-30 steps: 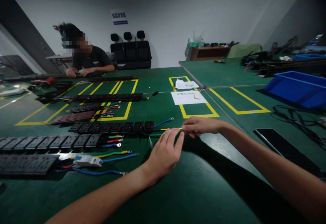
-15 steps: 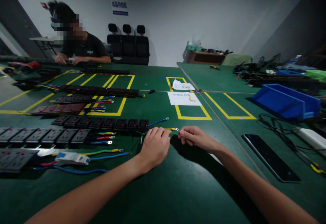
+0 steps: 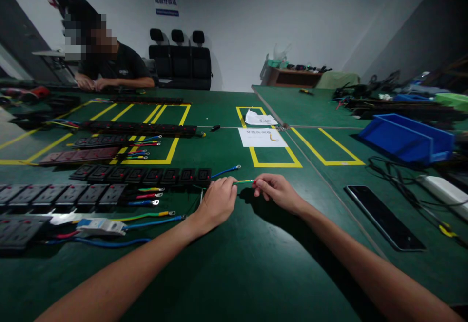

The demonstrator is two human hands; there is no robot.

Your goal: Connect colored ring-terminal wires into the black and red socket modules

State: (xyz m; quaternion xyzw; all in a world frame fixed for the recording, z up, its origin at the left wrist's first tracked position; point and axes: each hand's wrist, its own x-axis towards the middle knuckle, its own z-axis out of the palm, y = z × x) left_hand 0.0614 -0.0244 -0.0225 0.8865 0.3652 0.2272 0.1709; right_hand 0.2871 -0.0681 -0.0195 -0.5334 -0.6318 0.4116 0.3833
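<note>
My left hand (image 3: 217, 200) rests low over the table at the end of a black socket strip (image 3: 144, 175), its fingers closed round a green-and-yellow wire (image 3: 243, 181). That wire runs out past the knuckles to the right. At its far end my right hand (image 3: 275, 191) pinches the tip between thumb and fingers, where a small bit of red shows. Beside my left hand, a blue wire (image 3: 224, 171) with a ring terminal sticks out from the same strip. What lies under my left palm is hidden.
More socket strips (image 3: 62, 197) with ring-ended wires lie on the left. To the right are a phone (image 3: 383, 217), black cables (image 3: 398, 190) and a blue bin (image 3: 405, 139). Paper sheets (image 3: 256, 138) lie ahead. A co-worker (image 3: 120, 66) sits across the table (image 3: 226, 273).
My right hand has shifted slightly left and up, and the ring terminal between my hands is now at its fingertips. The whole view has moved a little.
</note>
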